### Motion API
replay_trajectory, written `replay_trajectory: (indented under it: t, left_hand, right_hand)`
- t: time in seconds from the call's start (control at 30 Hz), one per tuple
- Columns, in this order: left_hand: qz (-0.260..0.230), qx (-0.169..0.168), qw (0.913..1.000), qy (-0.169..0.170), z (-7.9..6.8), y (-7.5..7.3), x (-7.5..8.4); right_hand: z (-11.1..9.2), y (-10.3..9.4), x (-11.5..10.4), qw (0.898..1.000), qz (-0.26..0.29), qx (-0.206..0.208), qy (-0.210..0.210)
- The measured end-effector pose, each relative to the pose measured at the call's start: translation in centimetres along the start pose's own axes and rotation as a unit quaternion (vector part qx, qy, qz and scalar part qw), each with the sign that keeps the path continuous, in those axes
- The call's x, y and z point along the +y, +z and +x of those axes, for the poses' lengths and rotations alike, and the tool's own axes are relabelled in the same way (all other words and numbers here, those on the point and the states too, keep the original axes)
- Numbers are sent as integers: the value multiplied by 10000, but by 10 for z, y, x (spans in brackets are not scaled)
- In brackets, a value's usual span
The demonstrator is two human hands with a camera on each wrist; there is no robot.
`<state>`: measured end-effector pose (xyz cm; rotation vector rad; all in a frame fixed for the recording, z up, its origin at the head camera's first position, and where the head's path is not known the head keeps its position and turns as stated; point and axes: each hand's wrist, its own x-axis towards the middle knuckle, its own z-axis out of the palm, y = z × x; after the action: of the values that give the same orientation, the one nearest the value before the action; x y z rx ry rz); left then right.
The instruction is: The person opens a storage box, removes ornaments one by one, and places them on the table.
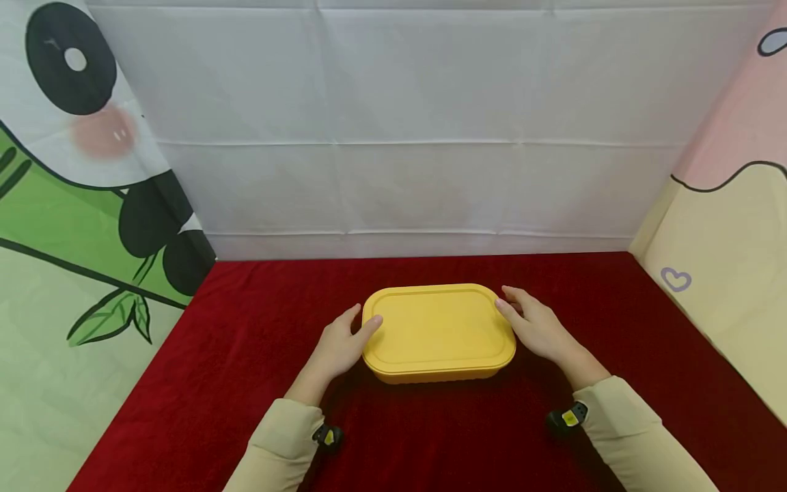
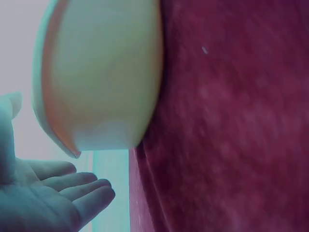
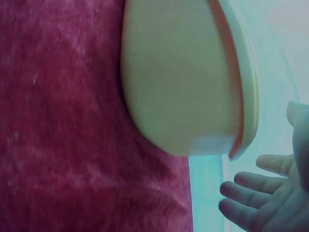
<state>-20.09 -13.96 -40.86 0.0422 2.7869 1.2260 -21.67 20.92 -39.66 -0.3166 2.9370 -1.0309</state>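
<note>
A yellow lidded container [image 1: 439, 329], oblong with rounded corners, sits on a red cloth, its lid on. My left hand [image 1: 339, 347] is at its left end, thumb reaching over the lid's rim in the head view. At the right end is my right hand [image 1: 541, 329], its thumb by the rim there. The left wrist view shows the left hand [image 2: 53, 195] with extended fingers, apart from the container's side wall [image 2: 104, 77]. In the right wrist view the right hand [image 3: 270, 193] likewise has extended, spread fingers with a gap to the container [image 3: 183, 82].
The red cloth [image 1: 258, 383] covers the table. A white creased backdrop [image 1: 424, 137] hangs behind it. A cartoon-printed sheet [image 1: 55, 273] stands at the left, and a pink and cream one [image 1: 732, 260] at the right.
</note>
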Motion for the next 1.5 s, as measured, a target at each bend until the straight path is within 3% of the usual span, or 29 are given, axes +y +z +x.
replay_trajectory:
  t: [0.3,0.57,0.77,0.97,1.5]
  left_hand:
    - [-1202,-70,9926,-168,-1,-2,7]
    - [-2386,-89,9691,-617,-13,-5,8]
    - [-2940,-173,9532,-686,-15,-8,10]
    - [-3264,-188,9429,-637,-12,-10,13]
    - [-3526,-1,9340,-585,-12,-9,20]
  right_hand:
    - [-3,-5,-8,9984,503,-90,254]
    - [-10,-6,-8,9813,1714,-504,714]
    - [-14,-8,-8,9718,2129,-564,843]
    - [-14,-12,-10,9710,2186,-558,792]
    - [-13,-15,-12,9693,2264,-600,751]
